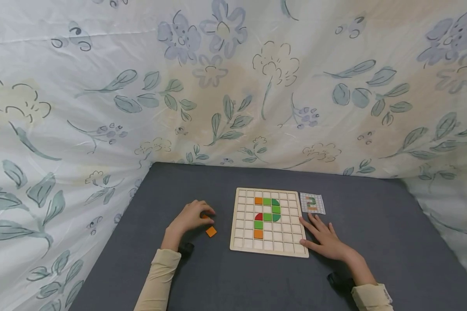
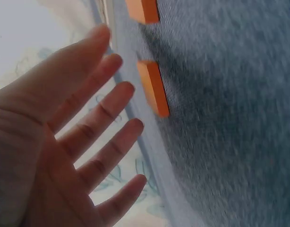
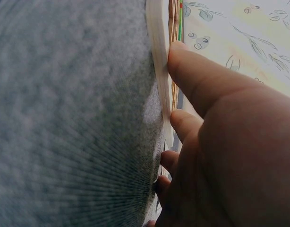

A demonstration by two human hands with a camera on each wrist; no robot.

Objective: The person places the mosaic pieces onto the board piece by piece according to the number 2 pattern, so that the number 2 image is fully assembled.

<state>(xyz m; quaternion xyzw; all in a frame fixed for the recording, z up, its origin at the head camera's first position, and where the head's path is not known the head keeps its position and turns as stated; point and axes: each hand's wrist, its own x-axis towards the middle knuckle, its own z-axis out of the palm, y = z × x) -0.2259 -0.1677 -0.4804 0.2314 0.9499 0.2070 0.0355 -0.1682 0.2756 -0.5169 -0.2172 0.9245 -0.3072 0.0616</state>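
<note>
My left hand (image 1: 190, 217) hovers above the cloth left of the board, its fingers loosely bent and apart. In the left wrist view nothing lies between them. One orange square tile (image 2: 153, 89) is near the fingertips, and a second orange tile (image 1: 211, 232) lies flat beside the hand. The wooden grid board (image 1: 243, 242) carries a shape of orange, green and red tiles, among them a red quarter-round tile (image 1: 258, 217). My right hand (image 1: 327, 241) rests by the board's right side, fingers spread, thumb and index finger touching its edge.
A small printed pattern card (image 1: 305, 206) lies right of the board's upper corner, just beyond the right fingertips. Dark grey cloth (image 1: 225, 280) covers the table. A floral curtain (image 1: 233, 86) hangs behind and at both sides.
</note>
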